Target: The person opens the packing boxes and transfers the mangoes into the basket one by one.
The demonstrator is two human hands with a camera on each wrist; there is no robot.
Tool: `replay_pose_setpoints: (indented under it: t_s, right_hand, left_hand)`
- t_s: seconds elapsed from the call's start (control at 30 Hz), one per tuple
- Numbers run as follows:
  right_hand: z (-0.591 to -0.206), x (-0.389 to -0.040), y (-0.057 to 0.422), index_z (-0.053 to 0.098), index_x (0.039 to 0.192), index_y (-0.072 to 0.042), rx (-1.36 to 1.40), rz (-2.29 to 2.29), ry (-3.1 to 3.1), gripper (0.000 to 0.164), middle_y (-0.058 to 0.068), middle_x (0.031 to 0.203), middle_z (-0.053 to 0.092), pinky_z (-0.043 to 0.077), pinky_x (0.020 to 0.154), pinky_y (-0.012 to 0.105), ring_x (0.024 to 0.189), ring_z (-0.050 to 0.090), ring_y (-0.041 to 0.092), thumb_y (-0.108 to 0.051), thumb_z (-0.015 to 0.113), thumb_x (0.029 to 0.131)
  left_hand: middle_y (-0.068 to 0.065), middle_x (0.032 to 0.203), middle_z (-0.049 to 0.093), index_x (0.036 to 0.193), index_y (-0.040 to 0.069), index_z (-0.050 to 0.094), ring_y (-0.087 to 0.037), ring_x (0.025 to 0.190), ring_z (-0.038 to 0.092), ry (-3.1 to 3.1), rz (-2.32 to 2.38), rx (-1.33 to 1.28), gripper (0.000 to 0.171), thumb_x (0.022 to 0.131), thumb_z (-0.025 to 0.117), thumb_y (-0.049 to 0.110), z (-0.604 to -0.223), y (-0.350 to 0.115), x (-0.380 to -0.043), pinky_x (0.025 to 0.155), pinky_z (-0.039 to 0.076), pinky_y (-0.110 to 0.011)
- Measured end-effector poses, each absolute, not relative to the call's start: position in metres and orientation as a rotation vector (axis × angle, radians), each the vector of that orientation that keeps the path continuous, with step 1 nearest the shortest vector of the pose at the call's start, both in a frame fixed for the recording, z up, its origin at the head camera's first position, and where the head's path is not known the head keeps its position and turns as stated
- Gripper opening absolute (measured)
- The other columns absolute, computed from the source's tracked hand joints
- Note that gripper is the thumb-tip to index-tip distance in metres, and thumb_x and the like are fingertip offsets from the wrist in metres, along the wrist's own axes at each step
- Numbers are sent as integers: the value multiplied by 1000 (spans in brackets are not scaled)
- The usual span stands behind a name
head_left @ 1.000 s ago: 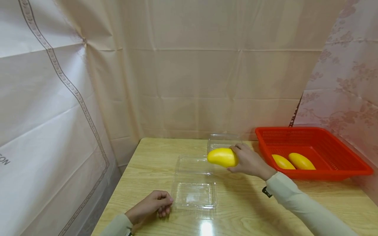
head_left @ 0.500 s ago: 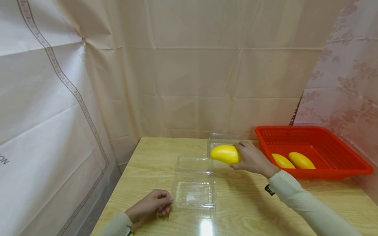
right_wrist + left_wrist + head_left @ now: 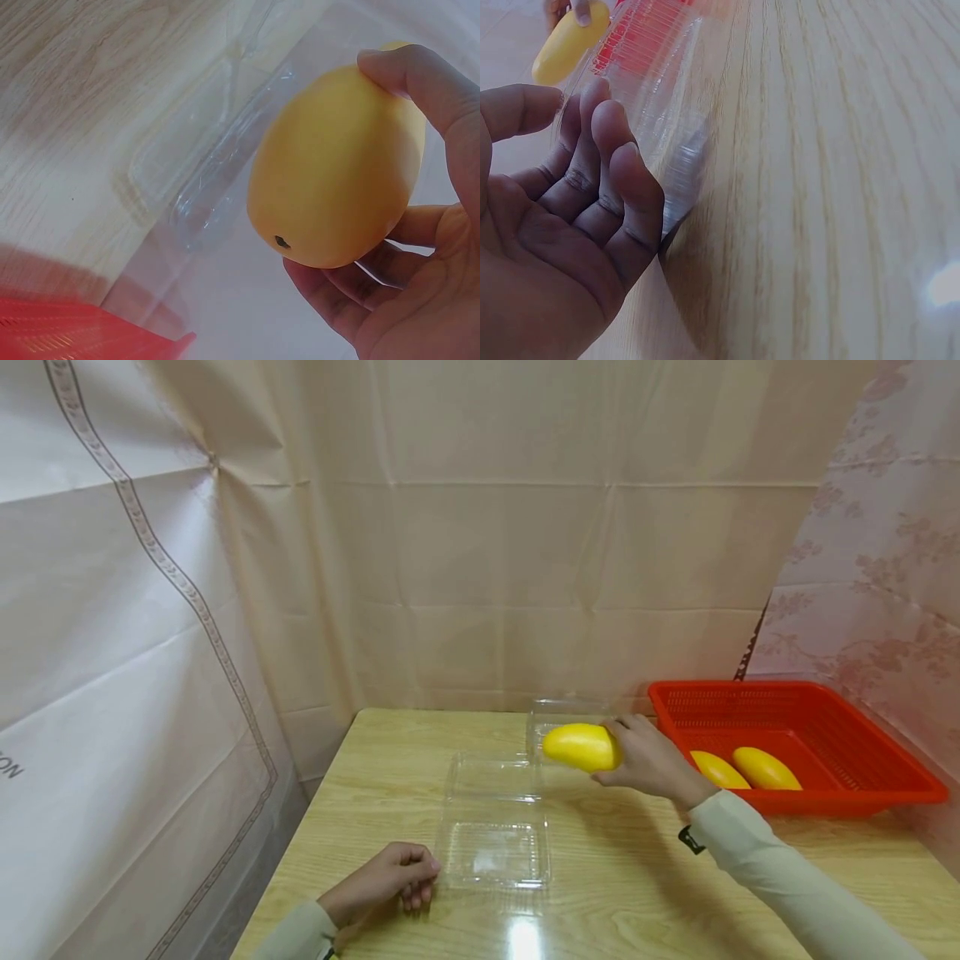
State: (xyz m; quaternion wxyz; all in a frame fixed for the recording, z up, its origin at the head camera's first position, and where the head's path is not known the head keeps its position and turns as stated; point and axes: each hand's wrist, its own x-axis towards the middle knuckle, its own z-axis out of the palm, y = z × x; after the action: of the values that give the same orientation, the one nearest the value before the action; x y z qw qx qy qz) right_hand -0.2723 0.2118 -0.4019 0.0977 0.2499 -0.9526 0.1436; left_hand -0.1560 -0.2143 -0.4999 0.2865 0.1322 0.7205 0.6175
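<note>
My right hand point(image 3: 651, 758) grips a yellow mango point(image 3: 581, 747) by one end, above the table and left of the red basket. Thumb and fingers wrap the mango point(image 3: 337, 172) in the right wrist view, and a dark stem spot shows. My left hand point(image 3: 386, 878) rests on the table at the left edge of an opened clear plastic clamshell box point(image 3: 491, 856). In the left wrist view its fingers point(image 3: 611, 165) are loosely curled, with a gap to the thumb and nothing seen held. Partly behind the mango stands another clear plastic box point(image 3: 551, 714).
A red plastic basket point(image 3: 855, 800) stands at the right of the wooden table point(image 3: 382, 777), with two yellow mangoes point(image 3: 765, 768) visible in it. Beige cloth point(image 3: 480, 543) hangs behind the table, with more sheets at both sides.
My right hand has moved slightly right and up with the mango, toward the basket. The left hand, the boxes and the basket have stayed in place.
</note>
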Motion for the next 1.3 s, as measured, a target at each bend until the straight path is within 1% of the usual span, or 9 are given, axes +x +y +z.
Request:
replay_pose_setpoints:
  t_s: [0.2,0.3,0.47,0.63,0.83,1.1,1.3]
  right_hand:
    - [-400,-274,216,61,130,2,731,430,-2825,77,21,130,59,53,85,50,103,54,33,-42,91,74]
    - [-399,-275,218,60,131,3,733,439,-2820,79,22,134,56,53,86,52,105,54,34,-40,92,74]
    - [-398,-276,222,58,134,4,711,441,-2827,82,22,131,57,52,88,53,103,53,34,-39,93,73]
    - [-398,-277,227,58,135,6,709,417,-2819,85,23,125,59,52,84,51,101,53,35,-41,92,73]
    - [-396,-279,232,55,139,5,707,415,-2815,87,23,127,57,53,82,50,100,53,35,-41,92,74]
    - [-393,-281,238,58,135,6,666,410,-2829,84,26,127,58,51,81,49,100,54,36,-42,91,74]
    - [-391,-284,243,57,135,6,650,427,-2842,83,28,127,58,51,81,52,101,54,39,-42,90,75]
  left_hand:
    - [-5,79,66,97,-5,64,-12,66,58,1910,1654,351,30,107,56,22,-500,-215,-156,60,50,-25]
    - [-5,80,67,98,-5,64,-12,66,58,1906,1656,352,30,108,56,22,-500,-215,-156,60,50,-25]
    - [-4,80,66,97,-4,64,-11,66,58,1900,1661,353,29,107,56,22,-500,-215,-156,60,50,-25]
    - [-4,79,66,94,-1,63,-11,65,57,1901,1661,355,27,108,56,22,-500,-214,-157,60,50,-25]
    - [-4,79,66,94,-1,63,-11,65,57,1899,1661,347,27,108,55,21,-501,-214,-157,60,49,-25]
    - [-4,78,66,94,-1,63,-12,65,57,1900,1660,341,28,108,56,22,-501,-214,-157,60,49,-26]
    - [-5,78,66,95,-1,64,-12,65,57,1897,1668,343,27,108,55,21,-502,-214,-157,59,49,-25]
